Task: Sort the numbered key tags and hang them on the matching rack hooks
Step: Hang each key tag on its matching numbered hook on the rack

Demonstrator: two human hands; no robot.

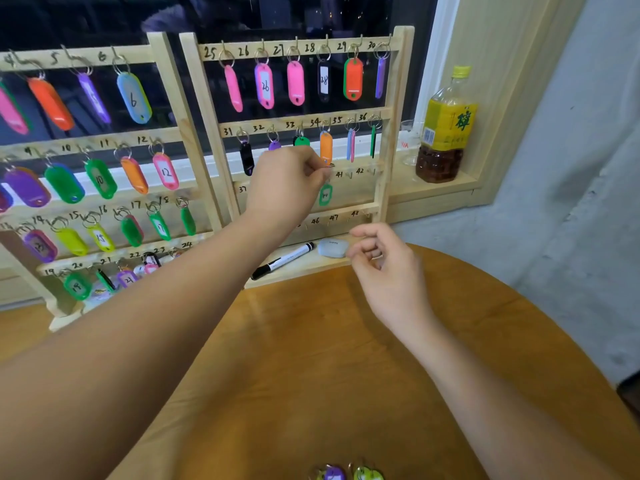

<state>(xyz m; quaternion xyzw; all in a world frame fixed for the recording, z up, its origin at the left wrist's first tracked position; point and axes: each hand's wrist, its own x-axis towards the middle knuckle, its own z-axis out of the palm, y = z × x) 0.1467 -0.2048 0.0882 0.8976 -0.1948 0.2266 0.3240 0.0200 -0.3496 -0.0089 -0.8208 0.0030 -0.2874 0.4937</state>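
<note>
Head: oval green plastic tag point(325, 195)

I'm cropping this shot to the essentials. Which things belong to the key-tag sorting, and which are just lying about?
Belongs: green tag, pinched by the left hand; right rack; left rack; purple tag and yellow-green tag on the table.
Lying about: black marker, grey block, bottle, glass.
</note>
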